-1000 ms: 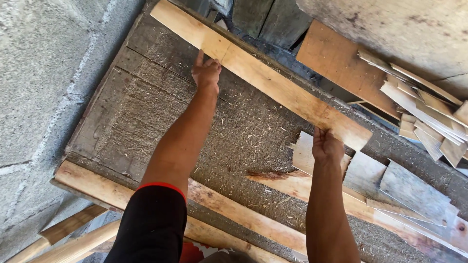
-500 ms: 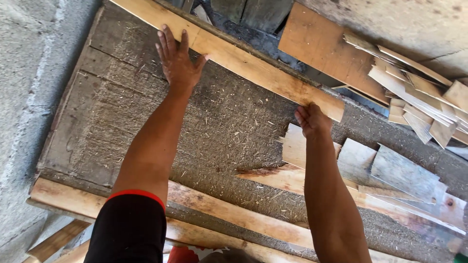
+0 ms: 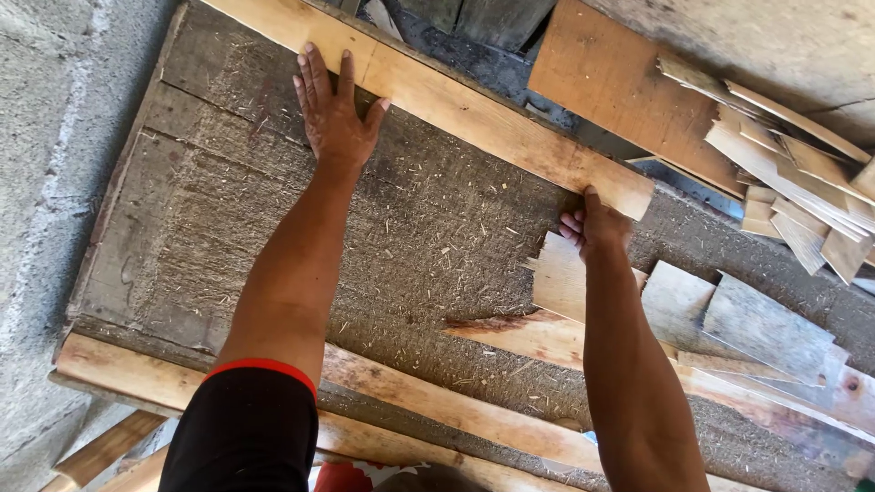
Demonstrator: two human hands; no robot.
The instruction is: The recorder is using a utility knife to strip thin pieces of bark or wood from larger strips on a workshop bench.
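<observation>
now | plank (image 3: 474,109) runs upper-left to lower-right | left hand (image 3: 334,114) flat | right hand (image 3: 597,226) at end

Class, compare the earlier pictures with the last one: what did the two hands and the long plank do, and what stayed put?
The left hand went from gripping the plank's near edge to lying flat, fingers spread over the plank. The right hand kept hold of the plank's end. The plank slid toward the bench's far edge. The offcuts and bench stayed.
</observation>
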